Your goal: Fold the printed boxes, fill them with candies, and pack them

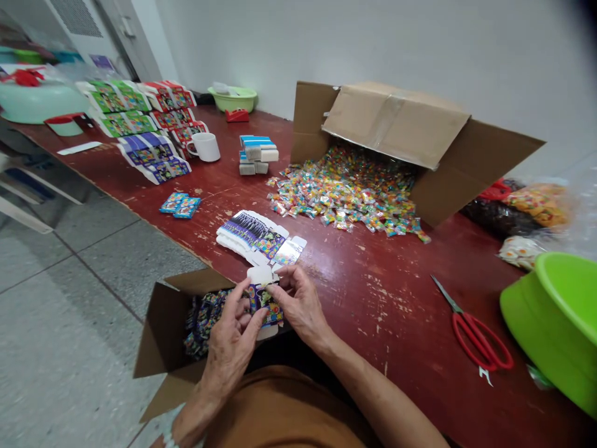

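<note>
A small purple printed carton with white end flaps standing out is between my two hands, close to my body at the table's front edge. My left hand grips its left side, fingers behind and thumb along the front. From the right, my right hand pinches the carton near its upper flap. Just beyond lies a fanned stack of flat purple cartons. Below my left hand, an open cardboard box holds many dark purple packs.
Wrapped colourful candies spill from a large cardboard box on the red table. Red-handled scissors and a green basin are at right. Stacked cartons, a white mug and blue packets stand left.
</note>
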Available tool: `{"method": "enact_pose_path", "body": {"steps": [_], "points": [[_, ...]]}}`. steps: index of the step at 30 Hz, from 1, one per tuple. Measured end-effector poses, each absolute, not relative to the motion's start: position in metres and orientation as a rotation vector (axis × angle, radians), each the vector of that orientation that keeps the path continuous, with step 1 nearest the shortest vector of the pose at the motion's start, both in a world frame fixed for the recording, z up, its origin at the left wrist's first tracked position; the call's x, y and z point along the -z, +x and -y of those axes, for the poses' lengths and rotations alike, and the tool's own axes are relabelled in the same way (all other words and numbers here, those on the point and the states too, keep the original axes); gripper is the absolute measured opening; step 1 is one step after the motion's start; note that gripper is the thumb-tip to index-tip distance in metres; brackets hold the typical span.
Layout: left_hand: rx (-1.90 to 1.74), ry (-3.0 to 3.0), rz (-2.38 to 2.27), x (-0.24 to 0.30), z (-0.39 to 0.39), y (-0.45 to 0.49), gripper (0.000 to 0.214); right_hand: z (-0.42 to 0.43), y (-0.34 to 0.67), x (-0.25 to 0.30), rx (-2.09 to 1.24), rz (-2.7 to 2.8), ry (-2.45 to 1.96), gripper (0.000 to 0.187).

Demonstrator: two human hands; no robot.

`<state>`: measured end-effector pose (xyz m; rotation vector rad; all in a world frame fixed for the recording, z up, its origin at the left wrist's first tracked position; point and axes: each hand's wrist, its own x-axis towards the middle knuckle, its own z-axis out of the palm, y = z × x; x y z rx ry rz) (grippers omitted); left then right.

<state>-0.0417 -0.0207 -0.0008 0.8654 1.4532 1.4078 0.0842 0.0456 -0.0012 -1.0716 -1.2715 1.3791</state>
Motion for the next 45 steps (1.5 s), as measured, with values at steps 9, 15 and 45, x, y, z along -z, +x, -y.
{"method": "enact_pose_path", "body": {"steps": [9,15,45], "points": [[-1.378,0.849,-1.317,-0.007,0.014,-0.046,0.070,-0.043,0.081,0.009,-1.389,1.257,-0.946,0.030],[-1.287,0.677,-1.204,-0.018,0.011,-0.047,0.052,-0.045,0.095,0.004,-1.549,1.387,-0.986,0.034],[-1.106,0.590,-1.083,-0.042,0.031,-0.041,0.072,-0.037,0.097,-0.028,-1.311,1.623,-0.751,0.026]]}}
